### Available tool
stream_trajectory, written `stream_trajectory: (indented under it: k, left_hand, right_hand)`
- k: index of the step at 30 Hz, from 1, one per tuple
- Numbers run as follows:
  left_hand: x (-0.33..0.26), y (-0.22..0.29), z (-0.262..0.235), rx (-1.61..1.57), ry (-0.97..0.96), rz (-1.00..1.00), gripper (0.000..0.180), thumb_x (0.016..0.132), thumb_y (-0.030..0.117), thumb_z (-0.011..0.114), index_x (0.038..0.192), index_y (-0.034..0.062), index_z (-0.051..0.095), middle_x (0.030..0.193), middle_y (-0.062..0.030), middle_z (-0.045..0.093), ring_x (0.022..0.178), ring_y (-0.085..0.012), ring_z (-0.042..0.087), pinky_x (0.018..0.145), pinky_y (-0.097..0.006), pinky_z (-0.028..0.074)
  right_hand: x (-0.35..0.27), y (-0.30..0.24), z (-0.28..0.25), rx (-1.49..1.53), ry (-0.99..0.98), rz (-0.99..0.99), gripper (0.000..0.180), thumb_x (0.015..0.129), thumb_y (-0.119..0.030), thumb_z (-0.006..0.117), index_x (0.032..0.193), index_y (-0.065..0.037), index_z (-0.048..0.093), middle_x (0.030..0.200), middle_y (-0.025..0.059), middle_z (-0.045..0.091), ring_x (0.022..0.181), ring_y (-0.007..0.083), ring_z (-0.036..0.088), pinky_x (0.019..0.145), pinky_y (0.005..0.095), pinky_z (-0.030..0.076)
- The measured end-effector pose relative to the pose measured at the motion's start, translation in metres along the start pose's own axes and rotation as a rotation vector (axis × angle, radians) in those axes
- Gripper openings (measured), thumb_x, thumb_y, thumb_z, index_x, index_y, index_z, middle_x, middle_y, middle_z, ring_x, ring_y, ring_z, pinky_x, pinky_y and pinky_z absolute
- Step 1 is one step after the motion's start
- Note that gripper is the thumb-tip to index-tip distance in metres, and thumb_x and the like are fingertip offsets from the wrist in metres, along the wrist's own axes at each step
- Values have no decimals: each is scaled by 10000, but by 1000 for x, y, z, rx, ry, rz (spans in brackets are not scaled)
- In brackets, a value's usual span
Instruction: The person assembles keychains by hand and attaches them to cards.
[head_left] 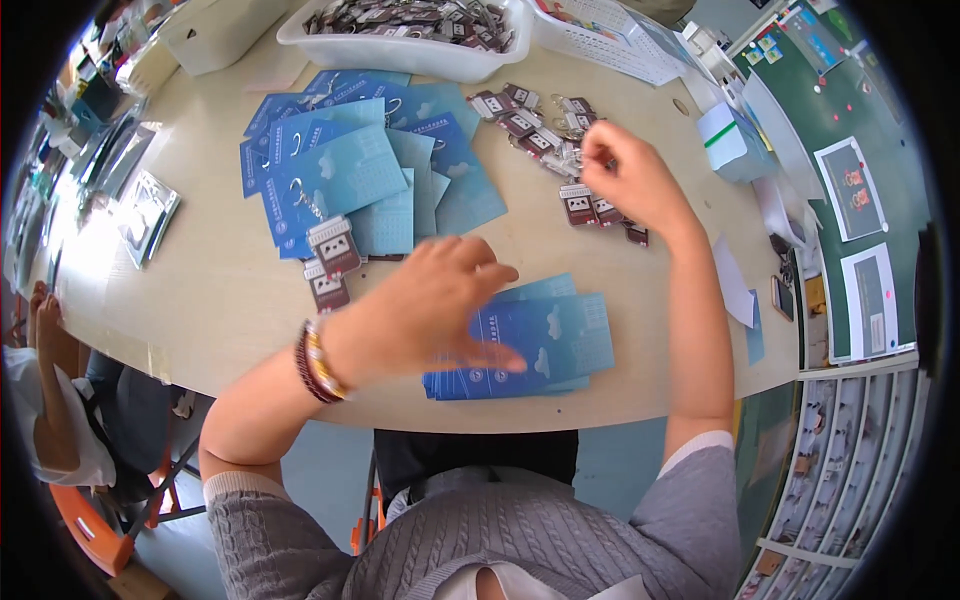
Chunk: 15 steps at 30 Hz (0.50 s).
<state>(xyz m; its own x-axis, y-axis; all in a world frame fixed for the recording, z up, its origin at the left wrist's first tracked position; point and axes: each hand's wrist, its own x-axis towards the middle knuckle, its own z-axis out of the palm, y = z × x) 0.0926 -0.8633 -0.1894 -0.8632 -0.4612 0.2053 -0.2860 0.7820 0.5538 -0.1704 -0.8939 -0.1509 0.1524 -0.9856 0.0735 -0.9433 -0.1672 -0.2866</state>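
Note:
My left hand (430,305) lies flat on a small stack of blue cards (560,340) near the table's front edge, fingers spread over the top card. My right hand (630,180) reaches farther back, its fingertips pinched at a cluster of dark keychain charms (530,125) on metal rings. A few charms (585,207) lie just under that hand. A beaded bracelet (315,362) is on my left wrist.
A spread of blue cards (345,165), some with charms attached (333,245), covers the table's left middle. A white tray (400,45) full of charms stands at the back. A small white box (730,140) sits right. Another person (50,400) sits at the left edge.

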Motion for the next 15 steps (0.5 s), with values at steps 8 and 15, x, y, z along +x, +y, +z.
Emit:
stream_trajectory:
  k: [8, 15]
  left_hand:
    - [-2, -10, 31, 15, 26, -64, 688, 654, 426, 777, 1168, 40, 530, 1046, -121, 501, 997, -289, 482, 883, -364, 388]
    - [15, -19, 25, -386, 58, -249, 439, 732, 202, 763, 1079, 21, 563, 938, -82, 562, 824, -184, 555, 740, -305, 455]
  right_hand:
    - [-55, 3, -10, 1147, 310, -89, 100, 952, -126, 440, 1027, -64, 460, 895, 90, 603, 814, 208, 633, 818, 340, 498]
    - [-88, -10, -9, 1506, 136, -123, 119, 950, -155, 483, 1019, -58, 497, 688, 54, 557, 565, 116, 535, 542, 269, 484]
